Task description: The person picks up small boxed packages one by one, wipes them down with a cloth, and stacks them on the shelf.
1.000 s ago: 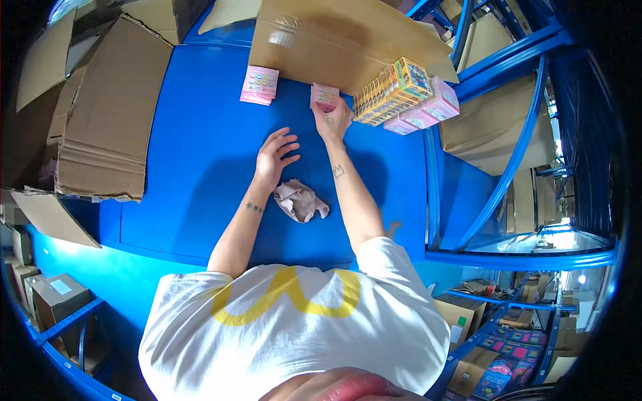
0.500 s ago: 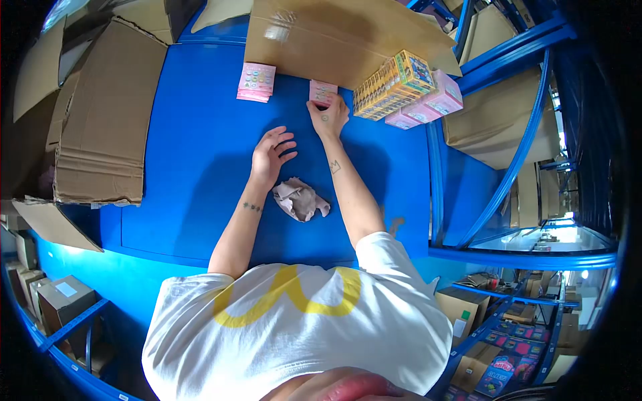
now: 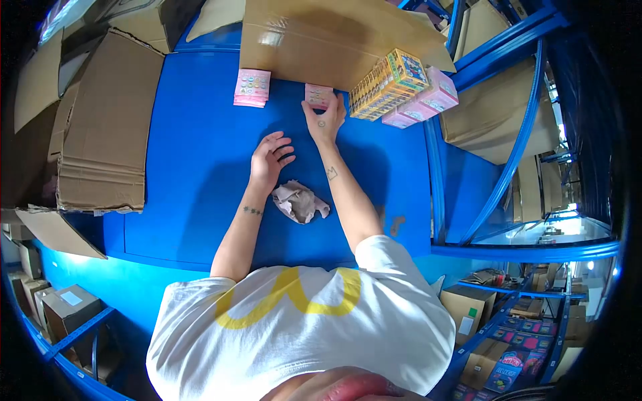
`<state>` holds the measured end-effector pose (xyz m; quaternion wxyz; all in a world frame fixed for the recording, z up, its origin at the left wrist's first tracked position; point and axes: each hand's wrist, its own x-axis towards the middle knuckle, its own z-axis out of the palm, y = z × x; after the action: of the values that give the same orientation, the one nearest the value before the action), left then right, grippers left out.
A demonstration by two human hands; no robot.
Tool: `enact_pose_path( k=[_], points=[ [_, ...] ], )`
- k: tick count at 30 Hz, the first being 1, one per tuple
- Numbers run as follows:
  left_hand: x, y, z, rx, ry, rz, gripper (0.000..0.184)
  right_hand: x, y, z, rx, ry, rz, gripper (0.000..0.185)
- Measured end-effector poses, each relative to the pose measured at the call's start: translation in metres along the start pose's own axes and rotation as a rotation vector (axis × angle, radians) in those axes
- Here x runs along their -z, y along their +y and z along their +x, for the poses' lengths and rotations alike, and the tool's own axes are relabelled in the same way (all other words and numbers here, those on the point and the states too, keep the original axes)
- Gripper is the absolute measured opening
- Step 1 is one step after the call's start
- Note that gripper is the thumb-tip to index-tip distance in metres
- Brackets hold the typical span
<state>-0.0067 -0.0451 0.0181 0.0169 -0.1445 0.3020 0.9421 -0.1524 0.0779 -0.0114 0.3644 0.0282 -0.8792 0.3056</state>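
Note:
My right hand reaches to the back of the blue table, thumb and fingers closed around the near end of a small stack of pink printed cards. Part of that stack is hidden under the hand. To the left lies another pink card stack, slightly fanned at its near edge. My left hand hovers over the table with fingers loosely bent and apart, holding nothing. Between my forearms rests a crumpled, pale pinkish piece of paper or wrapping.
A cardboard sheet stands along the back edge. Right of my right hand are a row of yellow boxes and several pink boxes. A large open carton stands left; blue shelving borders the right.
The view has shifted slightly. My right hand stays at the same pink card stack, and my left hand has barely moved.

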Motion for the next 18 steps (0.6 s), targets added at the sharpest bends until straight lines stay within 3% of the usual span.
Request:
enact_pose_path(
  k=[4, 6, 7, 9, 14, 18],
  points=[
    [0.004, -0.005, 0.001, 0.011, -0.013, -0.061, 0.035, 0.025, -0.052, 0.013, 0.355, -0.233, 0.426, 0.048],
    [0.008, -0.009, 0.002, 0.020, -0.021, -0.061, 0.035, 0.032, -0.084, 0.021, 0.549, -0.380, 0.356, 0.044],
    [0.009, -0.009, 0.004, 0.024, -0.032, -0.067, 0.036, 0.023, -0.090, 0.021, 0.547, -0.372, 0.360, 0.044],
    [0.011, -0.009, 0.007, 0.031, -0.055, -0.080, 0.037, 0.003, -0.100, 0.026, 0.830, -0.331, 0.141, 0.040],
    [0.015, 0.001, 0.001, 0.029, -0.064, -0.121, 0.038, -0.024, -0.100, 0.030, 0.818, -0.501, 0.026, 0.036],
    [0.030, 0.006, 0.008, -0.008, -0.118, -0.173, 0.041, -0.020, -0.099, 0.034, 0.778, -0.433, 0.088, 0.033]
  ],
)
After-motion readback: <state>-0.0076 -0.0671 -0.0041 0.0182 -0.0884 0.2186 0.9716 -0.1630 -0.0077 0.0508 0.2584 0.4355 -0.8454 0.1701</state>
